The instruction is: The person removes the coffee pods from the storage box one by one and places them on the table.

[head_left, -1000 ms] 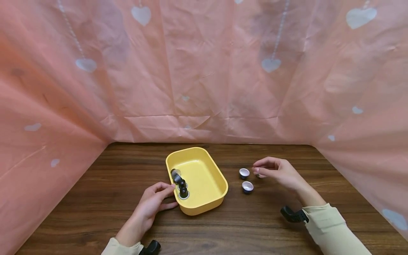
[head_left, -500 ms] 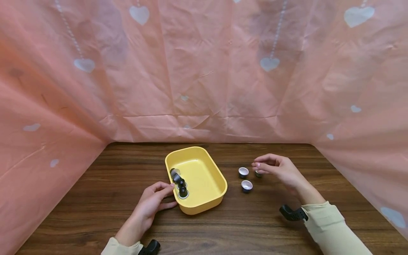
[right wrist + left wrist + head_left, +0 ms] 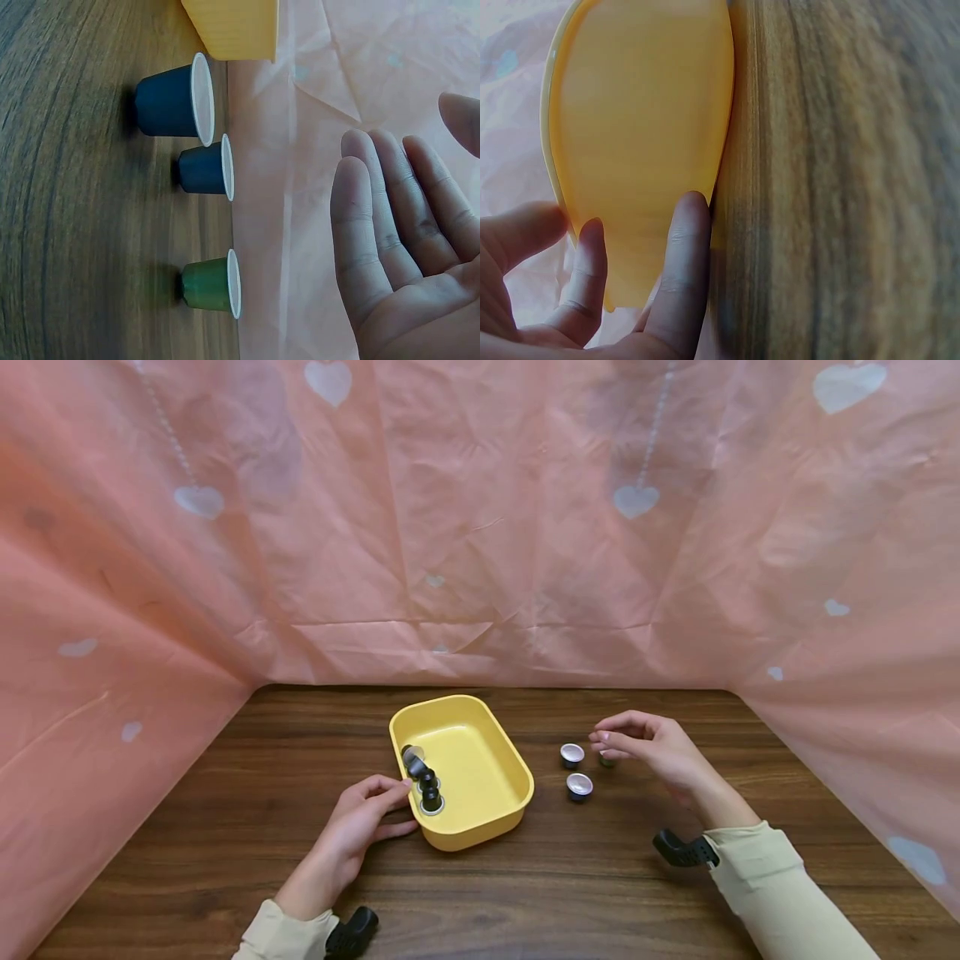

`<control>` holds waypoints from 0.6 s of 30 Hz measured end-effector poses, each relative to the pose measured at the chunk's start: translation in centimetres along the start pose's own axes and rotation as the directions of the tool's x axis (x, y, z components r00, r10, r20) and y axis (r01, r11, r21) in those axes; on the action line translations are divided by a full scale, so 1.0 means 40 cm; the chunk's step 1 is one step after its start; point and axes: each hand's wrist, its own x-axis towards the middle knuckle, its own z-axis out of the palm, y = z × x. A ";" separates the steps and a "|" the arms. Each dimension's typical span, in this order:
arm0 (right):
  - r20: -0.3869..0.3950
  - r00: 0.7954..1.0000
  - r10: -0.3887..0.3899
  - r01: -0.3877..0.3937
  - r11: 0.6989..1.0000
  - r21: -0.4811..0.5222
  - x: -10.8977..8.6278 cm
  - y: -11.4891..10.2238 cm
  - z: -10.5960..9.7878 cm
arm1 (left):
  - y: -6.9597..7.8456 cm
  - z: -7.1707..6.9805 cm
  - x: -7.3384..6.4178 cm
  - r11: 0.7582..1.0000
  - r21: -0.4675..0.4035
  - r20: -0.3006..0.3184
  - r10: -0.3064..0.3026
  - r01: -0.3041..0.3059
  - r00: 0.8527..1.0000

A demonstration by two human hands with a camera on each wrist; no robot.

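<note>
Two dark blue coffee capsules (image 3: 579, 788) (image 3: 169, 103) and a green coffee capsule (image 3: 208, 285) stand lid up on the table to the right of a yellow tray (image 3: 480, 839). My right hand (image 3: 652, 747) hovers just above the green capsule, partly hiding it in the head view. In the right wrist view its fingers (image 3: 390, 217) are extended, apart from the capsules and holding nothing. My left hand (image 3: 356, 827) touches the tray's left side. In the left wrist view, the thumb is at the rim and straight fingers (image 3: 681, 270) rest against the outer wall.
Several dark capsules (image 3: 429, 797) line the inside left wall of the tray, some tilted. The wooden table (image 3: 510, 910) ends at a pink curtain (image 3: 480, 527) with white hearts, which hangs behind and on both sides.
My right hand has risen slightly and left the green capsule standing on the table, where more of it shows. The left hand stays at the tray. The head view has tilted a little.
</note>
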 end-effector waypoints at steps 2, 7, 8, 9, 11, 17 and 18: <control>0.001 1.000 0.002 -0.002 1.000 -0.004 0.000 -0.002 -0.001 | 0.000 -0.001 0.001 1.000 -0.001 0.002 0.001 -0.001 1.000; 0.004 1.000 0.008 -0.008 1.000 -0.002 0.001 -0.004 0.002 | -0.003 -0.004 -0.001 1.000 -0.006 0.004 0.001 -0.001 1.000; 0.005 1.000 0.005 -0.005 1.000 0.000 0.001 -0.004 0.003 | -0.002 -0.005 -0.001 1.000 -0.007 0.004 0.001 -0.001 1.000; 0.005 1.000 0.003 -0.003 1.000 0.003 0.002 -0.004 0.003 | -0.002 -0.005 -0.002 1.000 -0.009 0.005 0.001 -0.001 1.000; 0.004 1.000 0.002 -0.002 1.000 0.006 0.003 -0.004 0.005 | 0.000 -0.006 -0.002 1.000 -0.007 0.007 -0.001 0.001 1.000; 0.023 1.000 0.003 -0.003 1.000 0.005 0.009 -0.005 0.009 | 0.006 -0.007 0.000 1.000 -0.002 0.001 -0.009 0.009 1.000; 0.025 1.000 0.003 -0.003 1.000 0.007 0.010 -0.005 0.010 | 0.007 -0.008 0.000 1.000 -0.002 0.001 -0.007 0.007 1.000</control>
